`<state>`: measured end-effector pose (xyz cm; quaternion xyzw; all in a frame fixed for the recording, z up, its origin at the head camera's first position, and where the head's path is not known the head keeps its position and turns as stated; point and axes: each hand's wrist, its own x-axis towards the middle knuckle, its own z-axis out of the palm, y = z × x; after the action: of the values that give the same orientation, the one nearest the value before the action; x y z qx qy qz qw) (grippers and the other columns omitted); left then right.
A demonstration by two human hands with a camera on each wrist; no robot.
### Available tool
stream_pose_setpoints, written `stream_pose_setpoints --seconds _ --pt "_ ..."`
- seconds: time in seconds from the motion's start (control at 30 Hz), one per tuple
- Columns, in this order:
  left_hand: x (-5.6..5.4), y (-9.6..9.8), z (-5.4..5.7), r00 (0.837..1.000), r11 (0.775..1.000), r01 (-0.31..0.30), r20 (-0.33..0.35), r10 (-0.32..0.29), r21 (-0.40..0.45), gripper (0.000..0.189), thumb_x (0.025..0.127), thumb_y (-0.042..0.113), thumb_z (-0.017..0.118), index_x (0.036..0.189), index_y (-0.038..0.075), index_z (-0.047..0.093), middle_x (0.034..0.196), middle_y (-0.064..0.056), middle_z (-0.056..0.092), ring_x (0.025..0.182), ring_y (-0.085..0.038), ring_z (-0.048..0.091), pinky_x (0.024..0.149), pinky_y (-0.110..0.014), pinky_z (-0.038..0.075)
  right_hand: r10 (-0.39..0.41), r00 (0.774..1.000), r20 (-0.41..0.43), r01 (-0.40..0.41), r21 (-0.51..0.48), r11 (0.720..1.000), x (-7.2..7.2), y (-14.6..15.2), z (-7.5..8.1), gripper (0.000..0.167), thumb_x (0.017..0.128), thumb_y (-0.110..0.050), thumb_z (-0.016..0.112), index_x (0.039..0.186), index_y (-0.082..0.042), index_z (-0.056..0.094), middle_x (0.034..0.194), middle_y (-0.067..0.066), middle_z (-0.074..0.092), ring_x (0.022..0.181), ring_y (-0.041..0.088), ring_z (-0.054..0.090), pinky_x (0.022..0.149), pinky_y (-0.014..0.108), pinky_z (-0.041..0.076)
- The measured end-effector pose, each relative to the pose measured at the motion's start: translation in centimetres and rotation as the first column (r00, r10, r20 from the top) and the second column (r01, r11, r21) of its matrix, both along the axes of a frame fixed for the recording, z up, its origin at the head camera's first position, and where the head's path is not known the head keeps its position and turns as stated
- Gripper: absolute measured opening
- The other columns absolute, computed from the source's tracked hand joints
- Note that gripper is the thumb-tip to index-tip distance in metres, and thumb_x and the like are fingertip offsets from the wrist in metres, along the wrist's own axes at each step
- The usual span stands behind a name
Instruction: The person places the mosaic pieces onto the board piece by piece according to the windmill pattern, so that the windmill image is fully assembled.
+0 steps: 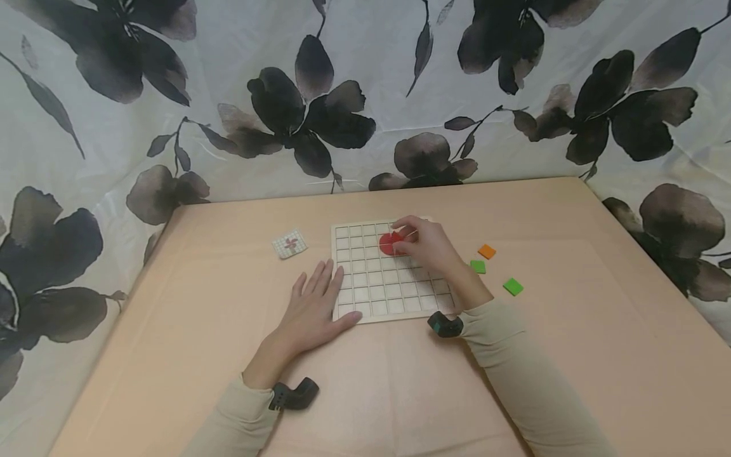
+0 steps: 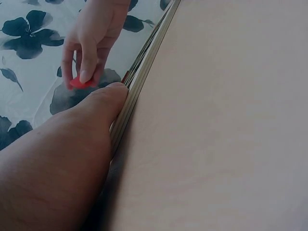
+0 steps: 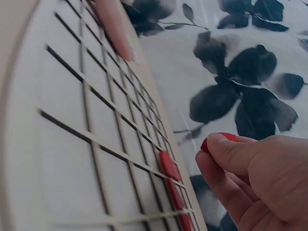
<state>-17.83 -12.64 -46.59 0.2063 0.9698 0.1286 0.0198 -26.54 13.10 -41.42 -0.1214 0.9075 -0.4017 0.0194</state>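
A white board (image 1: 377, 295) with a dark square grid lies on the table. My right hand (image 1: 428, 244) is over its far half, pinching a small red tile (image 3: 226, 137) between thumb and fingers, slightly above the board. Beneath and beside those fingers, red pieces (image 1: 389, 245) lie on the grid; the right wrist view shows them as red strips (image 3: 169, 166) near the board's far edge. My left hand (image 1: 314, 311) rests flat at the board's left edge, fingers straight and spread, with the thumb over the near left corner.
Left of the board's far corner lies a small card (image 1: 290, 244) with a grid and a red pattern. To the right, an orange tile (image 1: 487, 251) and two green tiles, one nearer the board (image 1: 478, 266), lie on the table (image 1: 571, 355). A floral cloth (image 1: 400, 82) hangs behind.
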Motion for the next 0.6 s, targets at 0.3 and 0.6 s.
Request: stream_pose_setpoints --seconds 0.3,0.6 --pt "0.1 0.0 0.1 1.000 1.000 0.008 -0.008 -0.008 0.015 0.093 0.086 0.072 0.039 0.153 0.009 0.018 0.160 -0.013 0.008 0.149 -0.026 0.003 0.116 -0.055 0.004 0.094 0.995 -0.024 -0.093 0.059 0.994 0.7 -2.4 -1.7 0.019 0.084 -0.016 0.073 0.103 -0.015 0.072 0.103 0.001 0.068 0.095 0.018 0.062 0.089 0.035 0.051" --pt "0.0 0.0 0.1 1.000 1.000 0.006 -0.006 -0.006 0.011 0.093 0.087 0.072 0.038 0.153 0.009 0.018 0.160 -0.013 0.007 0.149 -0.026 0.003 0.116 -0.055 0.004 0.125 0.989 -0.073 -0.111 0.172 0.979 0.8 -3.2 -2.7 0.027 0.085 -0.018 0.072 0.112 -0.014 0.072 0.106 0.003 0.067 0.099 0.020 0.058 0.093 0.036 0.049"
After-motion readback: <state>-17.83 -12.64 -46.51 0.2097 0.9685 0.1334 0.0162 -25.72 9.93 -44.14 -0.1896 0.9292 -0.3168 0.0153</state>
